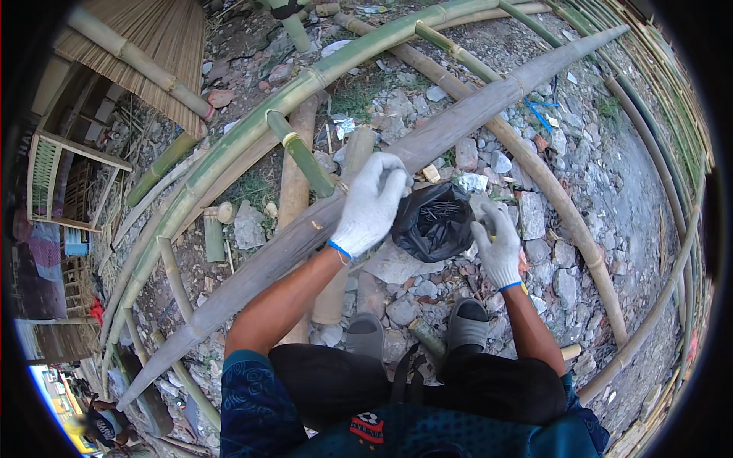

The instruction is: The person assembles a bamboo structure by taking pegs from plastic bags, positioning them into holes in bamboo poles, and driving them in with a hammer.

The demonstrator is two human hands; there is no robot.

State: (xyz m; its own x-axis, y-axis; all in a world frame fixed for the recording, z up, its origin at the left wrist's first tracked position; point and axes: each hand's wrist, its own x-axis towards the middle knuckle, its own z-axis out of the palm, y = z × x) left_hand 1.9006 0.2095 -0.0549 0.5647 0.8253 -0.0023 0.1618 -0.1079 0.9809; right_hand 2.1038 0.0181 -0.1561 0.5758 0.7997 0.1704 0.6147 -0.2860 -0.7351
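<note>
A black plastic bag [416, 244] with its mouth spread stands between my hands above the rubble, and several thin dark nails [439, 212] lie inside it. My left hand [370, 204], in a white knit glove with a blue cuff, is over the long grey bamboo pole [473, 114] at the bag's left side. Its fingers are curled, and I cannot make out what is in them. My right hand [498, 244], gloved the same way, closes with bent fingers at the bag's right rim. The grey pole slants across in front of me.
A curved green bamboo frame [244, 126] with short crosspieces arches beyond the pole. Another bamboo pole [553, 179] curves on the right. Broken stones [532, 215] cover the ground around my sandals [467, 324]. A person [107, 421] is at the lower left.
</note>
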